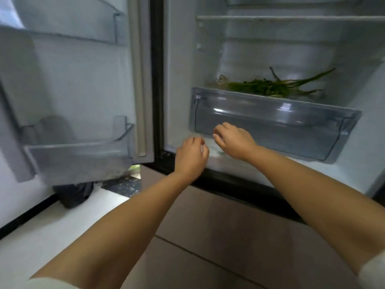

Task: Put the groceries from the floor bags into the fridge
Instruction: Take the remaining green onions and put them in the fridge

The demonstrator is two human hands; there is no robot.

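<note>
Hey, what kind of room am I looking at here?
Probably a home kitchen, seen from in front of an open fridge. You can see its crisper drawer with greens above it, door bins, and a tiled floor.

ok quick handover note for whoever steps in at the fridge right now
Left hand: fingers loosely curled, holding nothing, at the fridge's bottom edge.
Right hand: also holding nothing, at the lower front of the clear crisper drawer.
Done: green vegetables lie on the shelf above the drawer.
Left: a dark bag sits on the floor under the open door; its contents can't be seen.
</note>
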